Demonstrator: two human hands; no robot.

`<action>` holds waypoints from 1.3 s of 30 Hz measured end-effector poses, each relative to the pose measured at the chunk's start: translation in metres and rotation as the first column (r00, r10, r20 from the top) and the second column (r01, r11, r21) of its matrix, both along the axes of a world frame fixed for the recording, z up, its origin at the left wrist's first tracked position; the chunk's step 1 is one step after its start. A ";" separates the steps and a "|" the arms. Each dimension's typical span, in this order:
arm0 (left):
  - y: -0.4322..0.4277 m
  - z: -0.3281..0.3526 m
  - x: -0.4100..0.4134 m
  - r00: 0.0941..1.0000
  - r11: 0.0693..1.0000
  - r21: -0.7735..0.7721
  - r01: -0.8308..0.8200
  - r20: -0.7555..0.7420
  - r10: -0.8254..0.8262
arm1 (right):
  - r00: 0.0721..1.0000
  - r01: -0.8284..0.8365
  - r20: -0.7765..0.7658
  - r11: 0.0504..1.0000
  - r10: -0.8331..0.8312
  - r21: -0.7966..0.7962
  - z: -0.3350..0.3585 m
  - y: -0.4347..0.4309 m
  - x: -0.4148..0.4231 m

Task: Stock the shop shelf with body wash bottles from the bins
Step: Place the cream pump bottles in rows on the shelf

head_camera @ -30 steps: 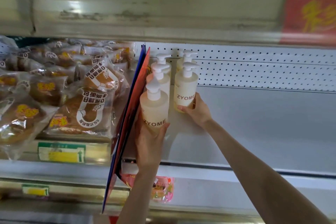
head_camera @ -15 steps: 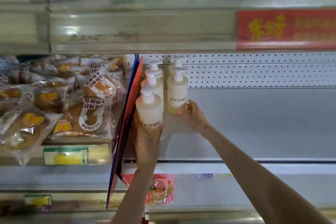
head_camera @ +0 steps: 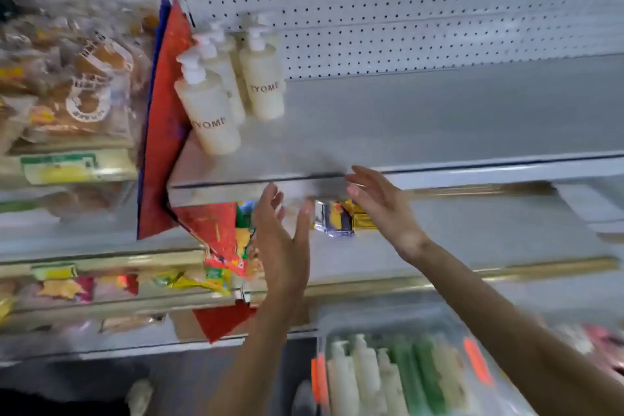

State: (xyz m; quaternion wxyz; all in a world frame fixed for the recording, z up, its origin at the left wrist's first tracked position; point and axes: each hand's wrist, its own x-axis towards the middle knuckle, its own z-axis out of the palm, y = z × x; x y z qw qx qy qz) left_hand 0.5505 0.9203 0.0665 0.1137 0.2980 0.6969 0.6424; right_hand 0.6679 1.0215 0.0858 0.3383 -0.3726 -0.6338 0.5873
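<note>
Blurred view of a grey metal shop shelf (head_camera: 439, 118) with a white pegboard back (head_camera: 405, 10). At its left end, a cluster of cream-coloured pump bottles lettered ZYOME (head_camera: 211, 111), just beside a red and blue divider card (head_camera: 165, 132). Left of the card, clear-wrapped bread packs (head_camera: 77, 88). Below the shelf's front edge, left hand (head_camera: 282, 240) and right hand (head_camera: 381, 209), both empty, fingers spread, palms facing. At bottom right, a clear plastic bin (head_camera: 381, 321) of white and green bottles (head_camera: 366, 375).

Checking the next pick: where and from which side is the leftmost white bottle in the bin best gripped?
Round the smooth body of the white bottle, just below the pump, coming from above. It appears to lie packed side by side with its neighbours in the bin, pump end towards the shelf, so only its upper side is free. The view is blurred.
</note>
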 end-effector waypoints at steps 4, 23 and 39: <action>-0.035 -0.068 0.071 0.992 0.987 -0.110 0.119 0.063 -0.113 | 0.984 0.102 0.155 0.989 -0.085 -0.103 -0.078 -0.031 0.093; -0.099 -0.318 0.130 0.901 0.577 -0.695 0.429 0.371 -0.224 | 0.935 0.340 0.281 0.328 -0.214 -0.881 -0.336 -0.186 0.197; 0.000 -0.398 0.090 0.560 0.166 -0.875 0.455 0.135 -0.818 | 0.782 0.392 0.284 0.085 -0.555 -0.916 -0.433 -0.193 0.120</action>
